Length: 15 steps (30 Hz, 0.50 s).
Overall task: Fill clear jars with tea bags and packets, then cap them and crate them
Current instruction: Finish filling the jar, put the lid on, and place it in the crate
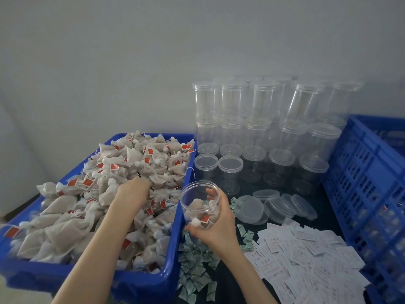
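Hundreds of tea bags (105, 191) heap the blue bin (171, 255); just right of it the right hand (215, 224) wraps an open jar (200, 205), partly filled. Left hand (133, 189) digs in, grip hidden. Filling step: next bag needs lifting across.

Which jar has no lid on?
The jar in the right hand, tilted beside the blue bin, a few tea bags inside. The stacked jars behind it all carry lids.

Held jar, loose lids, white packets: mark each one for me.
held jar (198, 195): head view, clear wall near the rim.
loose lids (248, 207): head view, top of nearest lid.
white packets (311, 257): head view, middle of pile.
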{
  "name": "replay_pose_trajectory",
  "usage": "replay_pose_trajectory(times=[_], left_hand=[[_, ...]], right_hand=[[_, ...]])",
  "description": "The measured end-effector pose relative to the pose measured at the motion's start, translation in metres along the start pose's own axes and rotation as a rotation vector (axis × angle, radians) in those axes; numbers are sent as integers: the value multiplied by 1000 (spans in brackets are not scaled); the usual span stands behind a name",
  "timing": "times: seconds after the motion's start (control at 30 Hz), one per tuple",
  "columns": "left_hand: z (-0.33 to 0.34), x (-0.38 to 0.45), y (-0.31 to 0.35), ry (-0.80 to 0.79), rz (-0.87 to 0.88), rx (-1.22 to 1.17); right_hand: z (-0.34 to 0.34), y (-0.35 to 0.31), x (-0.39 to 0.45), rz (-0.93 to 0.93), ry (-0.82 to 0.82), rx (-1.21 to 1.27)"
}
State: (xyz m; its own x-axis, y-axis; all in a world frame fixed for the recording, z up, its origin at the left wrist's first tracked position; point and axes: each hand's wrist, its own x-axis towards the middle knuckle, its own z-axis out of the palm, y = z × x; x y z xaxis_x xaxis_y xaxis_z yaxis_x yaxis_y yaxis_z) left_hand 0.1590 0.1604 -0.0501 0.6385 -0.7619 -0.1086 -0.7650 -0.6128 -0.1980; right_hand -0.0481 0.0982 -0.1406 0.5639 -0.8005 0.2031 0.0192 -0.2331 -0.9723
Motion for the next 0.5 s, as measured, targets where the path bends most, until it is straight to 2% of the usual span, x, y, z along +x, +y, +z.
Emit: replay_pose_trajectory(times=[0.13,0.27,0.4,0.5], left_hand=[[-11,-10,-3,184,-3,-64],[-35,-17,1,386,12,-372],[-55,-30,8,768,173,-588],[-67,-41,16,861,275,-691]], right_hand=[[1,3,1,-13,1,-8],[2,4,0,-20,-12,7],[3,4,1,-8,-29,53],[4,4,1,-22,-27,80]])
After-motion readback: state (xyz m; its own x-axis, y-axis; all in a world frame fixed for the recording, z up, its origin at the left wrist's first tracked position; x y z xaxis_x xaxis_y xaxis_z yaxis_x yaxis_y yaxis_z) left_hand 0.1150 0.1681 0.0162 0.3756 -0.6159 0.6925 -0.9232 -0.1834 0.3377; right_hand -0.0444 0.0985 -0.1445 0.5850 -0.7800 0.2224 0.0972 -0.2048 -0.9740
